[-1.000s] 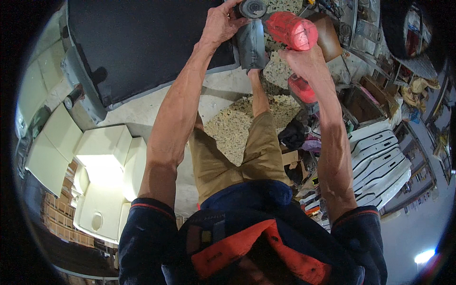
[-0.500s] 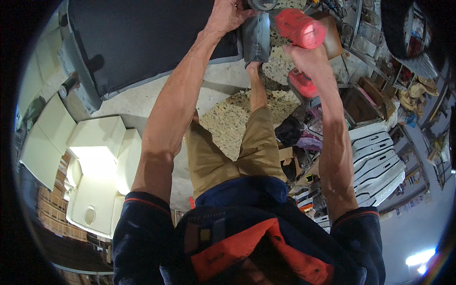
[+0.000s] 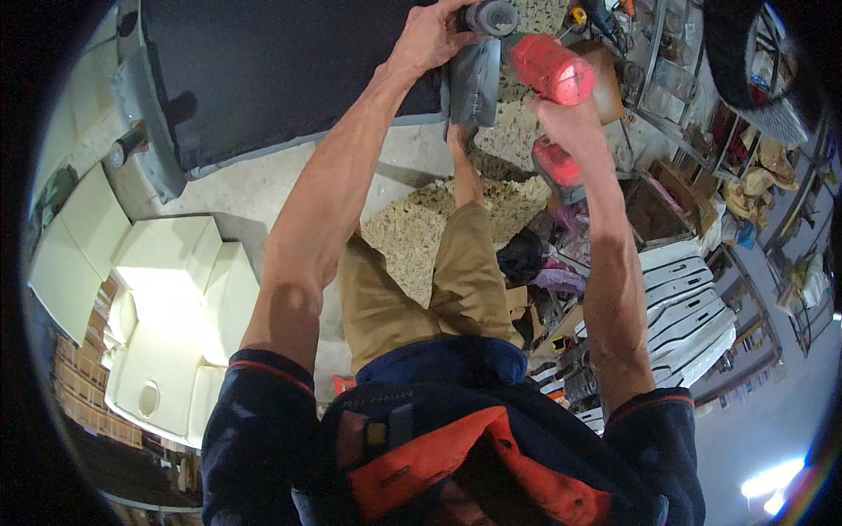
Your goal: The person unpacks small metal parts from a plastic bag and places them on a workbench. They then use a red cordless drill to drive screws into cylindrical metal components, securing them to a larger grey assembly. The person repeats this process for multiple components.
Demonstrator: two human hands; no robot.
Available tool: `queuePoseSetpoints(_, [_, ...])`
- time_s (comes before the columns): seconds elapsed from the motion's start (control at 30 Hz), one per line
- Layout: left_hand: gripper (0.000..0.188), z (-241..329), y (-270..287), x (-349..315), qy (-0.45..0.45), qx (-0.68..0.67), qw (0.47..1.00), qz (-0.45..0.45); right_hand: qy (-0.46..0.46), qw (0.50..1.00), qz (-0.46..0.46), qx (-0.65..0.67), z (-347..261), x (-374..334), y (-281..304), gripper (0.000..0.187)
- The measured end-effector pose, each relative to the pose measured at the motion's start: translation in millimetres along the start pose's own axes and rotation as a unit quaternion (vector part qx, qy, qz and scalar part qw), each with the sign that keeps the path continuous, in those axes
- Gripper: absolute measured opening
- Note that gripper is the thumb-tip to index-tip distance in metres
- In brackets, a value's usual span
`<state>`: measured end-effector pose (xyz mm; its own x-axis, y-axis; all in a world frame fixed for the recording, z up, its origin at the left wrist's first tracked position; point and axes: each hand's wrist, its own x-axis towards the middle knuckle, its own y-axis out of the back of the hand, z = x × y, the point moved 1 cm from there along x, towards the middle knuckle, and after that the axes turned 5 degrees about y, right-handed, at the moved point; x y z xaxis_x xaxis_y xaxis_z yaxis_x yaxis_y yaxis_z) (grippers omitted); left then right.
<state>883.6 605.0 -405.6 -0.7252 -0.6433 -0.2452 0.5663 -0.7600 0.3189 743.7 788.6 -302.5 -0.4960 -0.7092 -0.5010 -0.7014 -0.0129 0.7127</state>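
My right hand (image 3: 570, 124) is closed round the handle of a red cordless drill (image 3: 548, 70). The drill's front end points up and left, toward a short dark round furniture leg (image 3: 493, 17). That leg sits at the corner of a large upturned piece of furniture, whose underside is covered in black cloth (image 3: 289, 74) and whose edge is grey upholstery (image 3: 474, 83). My left hand (image 3: 428, 39) grips the leg from its left side, thumb below and fingers above. Whether the drill's tip touches anything I cannot tell.
A second round leg (image 3: 127, 147) stands at the furniture's left corner. Pale upholstered seats (image 3: 167, 320) are at lower left. A foam sheet (image 3: 408, 241) lies under my legs. At right are a cardboard box (image 3: 605, 83), shelving with clutter, and white slotted panels (image 3: 684, 307).
In the picture, the leg, the furniture corner and the drill sit slightly lower, so more of the leg shows. My left hand still grips the leg, and my right hand still holds the drill.
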Motion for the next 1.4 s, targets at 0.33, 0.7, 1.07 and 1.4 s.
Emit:
queuePoseSetpoints(0.33, [0.066, 4, -8, -5, 0.004, 0.025, 0.999, 0.023, -0.104, 0.993, -0.056, 0.022, -26, -5, 10, 0.033])
queuePoseSetpoints(0.7, [0.057, 21, 5, -39, 0.09, -0.052, 0.989, 0.102, -0.103, 0.89, -0.083, 0.436, 1, -26, 9, 0.014])
queuePoseSetpoints(1.07, [0.014, 24, 11, -107, 0.24, -0.546, 0.8, 0.054, -0.058, 0.856, -0.085, 0.506, -2, -103, -22, 0.013])
queuePoseSetpoints(1.4, [0.008, 32, 10, -100, 0.295, -0.504, 0.808, 0.075, -0.064, 0.855, -0.073, 0.509, -12, -117, -33, 0.013])
